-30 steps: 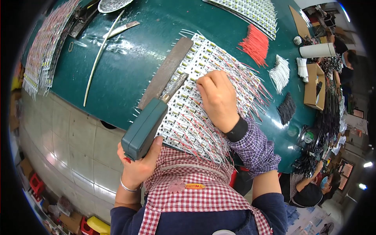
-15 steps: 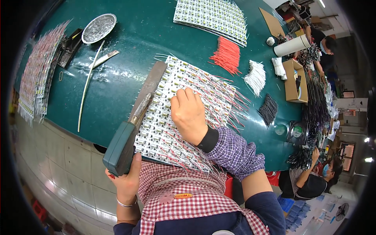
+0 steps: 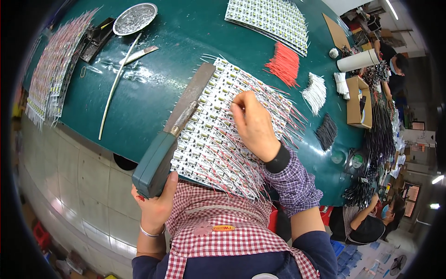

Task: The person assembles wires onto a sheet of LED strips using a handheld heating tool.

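A white circuit-board panel (image 3: 195, 160) lies in front of me, packed with small components and trailing thin red and white wires. Over its middle, my right hand (image 3: 255, 128) is closed, thumb and forefinger bent together; whatever they pinch is too small to make out. My left hand (image 3: 155, 200) wraps the near end of a green-cased tool (image 3: 153, 162) with a worn metal bar, its thumb beside the panel's near left corner. Most left fingers are hidden underneath. The tool's long dark bar (image 3: 193, 93) runs along the panel's left edge.
Red wires (image 3: 283, 63), white wires (image 3: 315, 93) and black wires (image 3: 326, 132) lie right of the panel on the green table (image 3: 186, 39). More panels (image 3: 269, 21) sit beyond; wired panels (image 3: 58, 67) stand left. A metal bowl (image 3: 134, 19) is far left. Co-workers are at right.
My right hand has moved slightly right and turned over the panel, its fingers still bent. My left hand keeps its hold on the tool. The whole view has shifted a little.
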Demonstrator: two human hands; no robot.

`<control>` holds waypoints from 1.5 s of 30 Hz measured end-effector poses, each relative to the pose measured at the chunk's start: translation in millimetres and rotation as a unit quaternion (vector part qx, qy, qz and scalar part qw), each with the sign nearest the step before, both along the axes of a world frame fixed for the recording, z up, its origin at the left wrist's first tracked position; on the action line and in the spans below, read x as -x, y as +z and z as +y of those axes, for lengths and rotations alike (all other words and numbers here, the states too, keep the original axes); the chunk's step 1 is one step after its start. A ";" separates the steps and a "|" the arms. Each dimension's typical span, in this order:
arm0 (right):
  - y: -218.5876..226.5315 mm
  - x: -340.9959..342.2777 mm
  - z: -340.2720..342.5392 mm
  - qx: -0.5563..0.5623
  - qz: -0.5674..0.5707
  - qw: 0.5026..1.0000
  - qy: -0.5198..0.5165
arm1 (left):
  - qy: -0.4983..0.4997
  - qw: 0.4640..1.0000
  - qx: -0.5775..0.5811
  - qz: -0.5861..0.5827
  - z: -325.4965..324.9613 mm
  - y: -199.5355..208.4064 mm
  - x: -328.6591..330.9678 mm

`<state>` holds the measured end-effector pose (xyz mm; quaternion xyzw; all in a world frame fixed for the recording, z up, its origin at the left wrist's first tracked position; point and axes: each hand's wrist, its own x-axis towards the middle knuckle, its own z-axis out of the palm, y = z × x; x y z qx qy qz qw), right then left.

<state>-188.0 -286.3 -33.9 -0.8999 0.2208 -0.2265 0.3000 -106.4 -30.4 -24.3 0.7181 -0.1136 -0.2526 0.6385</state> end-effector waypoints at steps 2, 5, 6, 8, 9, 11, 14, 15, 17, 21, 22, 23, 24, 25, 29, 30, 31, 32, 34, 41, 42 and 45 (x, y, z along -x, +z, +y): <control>3.2 2.6 1.1 -0.050 -0.017 0.998 -0.019 | -0.008 1.000 0.003 0.002 -0.9 0.8 -0.4; -1.2 8.8 1.0 -0.001 -0.026 0.999 0.027 | -0.019 1.000 0.011 -0.001 -3.6 2.7 1.6; -6.8 10.4 1.5 -0.005 -0.027 0.999 0.019 | -0.023 1.000 0.016 -0.006 -5.0 3.4 2.1; -11.0 13.8 4.2 0.012 -0.022 1.000 0.011 | -0.038 0.998 0.015 -0.053 -7.5 3.1 1.0; -13.3 14.7 5.5 0.031 -0.019 0.999 0.003 | -0.054 0.993 0.016 -0.102 -8.5 2.4 0.4; -17.5 13.7 8.3 0.035 -0.031 0.999 -0.005 | -0.058 0.994 0.019 -0.093 -10.5 1.2 1.6; -19.5 13.0 10.7 0.062 -0.043 0.997 -0.014 | -0.076 0.988 0.016 -0.132 -12.5 -1.9 1.4; -20.3 12.8 10.9 0.065 -0.040 0.997 -0.015 | -0.089 0.980 0.009 -0.179 -13.3 -3.4 1.2; -22.0 12.4 11.1 0.068 -0.036 0.997 -0.017 | -0.095 0.986 0.014 -0.139 -15.5 -1.7 0.1; -23.6 10.8 12.4 0.086 -0.035 0.996 -0.017 | -0.112 0.987 0.019 -0.115 -20.2 -2.2 -1.4; -23.5 10.7 12.6 0.092 -0.031 0.995 -0.018 | -0.112 0.987 0.019 -0.115 -20.9 -3.4 -1.1; -23.3 10.4 13.2 0.091 -0.030 0.995 -0.018 | -0.113 0.987 0.023 -0.113 -21.4 -4.9 -0.6; -23.1 10.7 14.2 0.099 -0.026 0.995 -0.019 | -0.115 0.987 0.028 -0.111 -21.9 -5.8 -0.3; -22.7 11.0 14.8 0.108 -0.021 0.994 -0.019 | -0.116 0.987 0.028 -0.111 -23.2 -4.0 -0.5; -24.5 10.8 14.7 0.116 -0.020 0.993 -0.020 | -0.127 0.989 0.013 -0.076 -27.5 0.8 -2.7; -24.3 11.1 15.0 0.116 -0.020 0.993 -0.021 | -0.134 0.988 0.010 -0.080 -27.6 0.4 -2.5; -24.3 11.5 15.4 0.117 -0.019 0.993 -0.022 | -0.134 0.988 0.010 -0.080 -27.7 -0.1 -2.2; -24.5 11.8 15.6 0.117 -0.019 0.993 -0.022 | -0.135 0.988 0.010 -0.074 -27.8 -0.9 -1.8; -24.5 11.8 15.9 0.122 -0.019 0.992 -0.022 | -0.136 0.988 0.010 -0.068 -28.6 -1.7 -1.8; -25.1 10.6 16.1 0.137 -0.016 0.990 -0.021 | -0.141 0.987 0.003 -0.082 -30.4 -1.2 -0.7; -24.6 10.0 16.0 0.140 -0.019 0.990 -0.022 | -0.145 0.985 0.000 -0.093 -30.4 -1.2 -0.9; -25.1 9.1 16.1 0.144 -0.021 0.989 -0.021 | -0.136 0.987 -0.003 -0.083 -30.9 2.0 -0.7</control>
